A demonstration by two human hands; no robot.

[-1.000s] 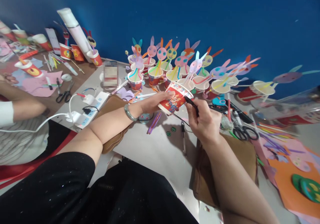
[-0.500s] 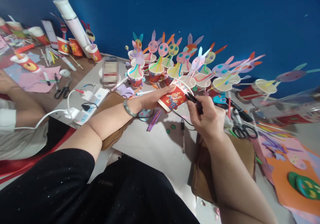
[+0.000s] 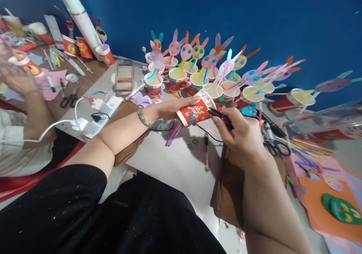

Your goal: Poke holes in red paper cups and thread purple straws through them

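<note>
At the far left we are seeing a co-worker's hand (image 3: 22, 78) beside a red paper cup with a yellow print (image 3: 28, 65). Black-handled metal scissors (image 3: 67, 100) are lying on the brown tabletop, and a tall white cylindrical bottle (image 3: 82, 25) is leaning toward the blue wall (image 3: 181, 5). Next, a white plastic power strip (image 3: 109, 115) is lying just beside a brown soft pouch (image 3: 131, 112), with our left forearm crossing over the pouch.

In the middle, our left hand (image 3: 171, 108) is grasping a red paper cup with a cartoon print and patterned white rim band (image 3: 195, 110), thumb along its side. We are keeping that cup tilted above the pale table (image 3: 181, 163), its rim toward the upper right. Behind it, paper cups with colourful rabbit-faced figures (image 3: 177, 81) are standing in a cluster.

Our right hand (image 3: 240, 129) is gripping a slim black tool (image 3: 219, 115), its tip at the cup's side near the rim; we cannot tell whether it is touching. Below, a clear-barrelled pen with a black cap (image 3: 206, 154) is lying near a second brown pouch (image 3: 230, 195). Farther right, an orange paper sheet (image 3: 316, 205) is lying under round green pieces (image 3: 343, 210).
</note>
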